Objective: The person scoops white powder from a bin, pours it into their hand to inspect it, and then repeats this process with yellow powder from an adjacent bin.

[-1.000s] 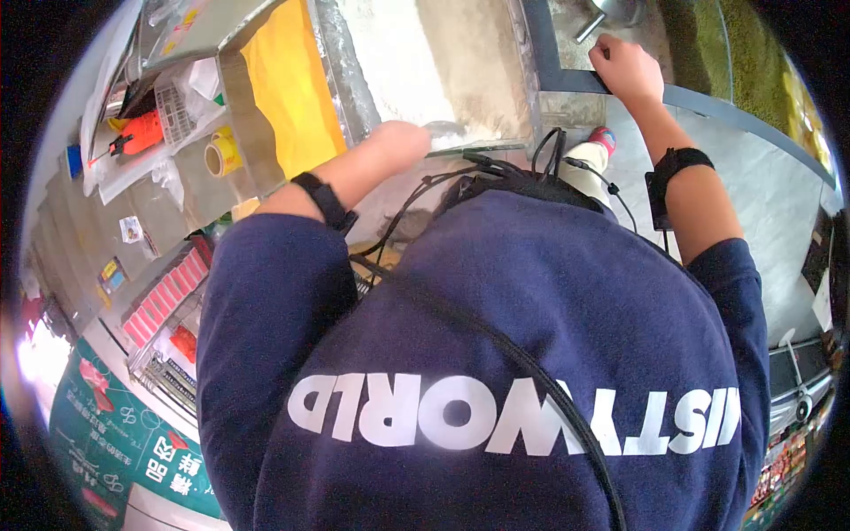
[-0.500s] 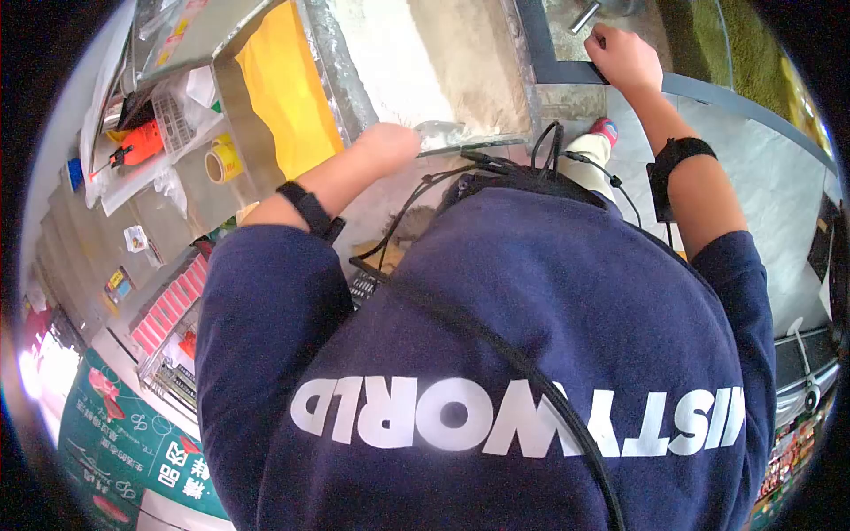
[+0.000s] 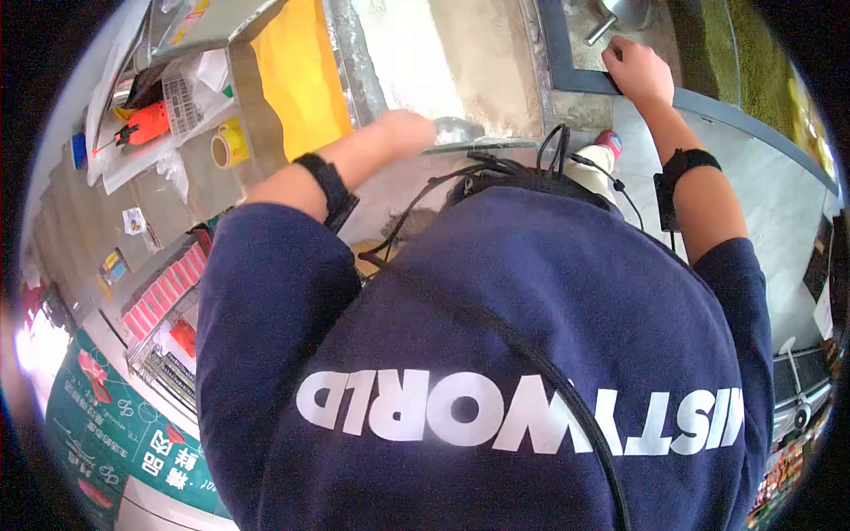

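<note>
I look down over my navy shirt (image 3: pixel 531 354) at open bins of loose grain. My left hand (image 3: pixel 403 133) is closed around the handle of a metal scoop (image 3: pixel 456 131) at the near edge of a bin of white and beige powdery grain (image 3: pixel 443 53). My right hand (image 3: pixel 637 71) grips the blue-grey rim (image 3: pixel 567 80) of the neighbouring bin, fingers curled over it. Both wrists wear black bands, and black cables (image 3: pixel 531 155) hang at my chest.
A bin of yellow grain (image 3: pixel 301 71) lies left of the white one. Another metal scoop (image 3: pixel 620 13) rests in the bin by my right hand. At the left are a roll of tape (image 3: pixel 228 146), an orange tool (image 3: pixel 142 133) and a wire rack of red packs (image 3: pixel 164 288). My shoe (image 3: pixel 604 139) shows on the grey floor.
My left hand has shifted slightly up and right with the scoop, whose bowl now shows more. My right hand has slid a little right along the rim.
</note>
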`<state>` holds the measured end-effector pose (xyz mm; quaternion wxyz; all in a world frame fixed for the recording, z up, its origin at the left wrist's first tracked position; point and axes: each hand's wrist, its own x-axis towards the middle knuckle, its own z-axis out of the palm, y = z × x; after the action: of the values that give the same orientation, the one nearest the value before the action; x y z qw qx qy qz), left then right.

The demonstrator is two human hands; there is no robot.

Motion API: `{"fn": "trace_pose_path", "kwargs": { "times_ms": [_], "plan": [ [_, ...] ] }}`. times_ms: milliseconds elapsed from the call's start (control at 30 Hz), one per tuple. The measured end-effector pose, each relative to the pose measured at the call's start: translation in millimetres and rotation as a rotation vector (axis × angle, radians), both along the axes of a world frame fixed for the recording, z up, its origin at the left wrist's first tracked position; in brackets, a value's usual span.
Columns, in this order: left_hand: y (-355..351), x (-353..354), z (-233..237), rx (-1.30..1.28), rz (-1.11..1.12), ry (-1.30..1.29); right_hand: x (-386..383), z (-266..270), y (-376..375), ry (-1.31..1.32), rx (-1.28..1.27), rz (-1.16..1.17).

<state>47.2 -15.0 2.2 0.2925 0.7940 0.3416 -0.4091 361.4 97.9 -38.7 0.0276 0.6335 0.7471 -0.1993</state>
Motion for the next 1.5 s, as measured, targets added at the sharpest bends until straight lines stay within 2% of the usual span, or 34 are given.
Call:
{"fn": "trace_pose_path", "kwargs": {
  "times_ms": [133,233,333,433,633,900,1033,1233,1333,1433,1500],
  "plan": [
    [-13.0,-14.5,-8.6,0.081,0.079,-0.077,-0.1,-3.5,-1.4,0.012,0.001,-0.011],
    [-12.8,0.1,-21.3,0.007,0.066,0.043,1.3,-2.1,-0.1,0.006,-0.028,-0.015],
    [-16.2,-13.3,-15.1,0.018,0.147,-0.017,2.2,-5.2,-1.3,0.016,-0.012,-0.018],
    [-14.1,-13.3,-3.8,0.008,0.088,0.008,2.0,-3.1,-1.4,0.013,-0.012,0.008],
    [-10.7,-23.1,7.4,-0.035,0.126,-0.024,2.0,-5.7,-4.7,0.043,0.082,0.004],
    [8.3,-29.7,16.3,-0.064,0.094,-0.024,1.0,-3.6,-0.8,-0.001,0.010,0.009],
    [18.0,-38.6,6.0,-0.104,0.092,-0.011,0.7,-3.8,-0.7,-0.017,-0.009,0.004],
    [27.3,-68.1,-21.0,-0.219,0.210,-0.021,1.8,-8.6,-2.9,0.049,0.072,0.010],
    [23.6,-82.8,-32.2,-0.175,0.219,-0.155,1.2,-8.8,-3.2,0.055,0.072,0.003],
    [14.9,-86.9,-35.4,-0.204,0.390,-0.243,0.7,-4.5,-0.5,0.015,-0.020,0.001],
    [7.5,-82.8,-29.6,-0.228,0.607,-0.221,-0.1,-2.3,-1.1,0.026,-0.030,-0.011]
  ]
}}
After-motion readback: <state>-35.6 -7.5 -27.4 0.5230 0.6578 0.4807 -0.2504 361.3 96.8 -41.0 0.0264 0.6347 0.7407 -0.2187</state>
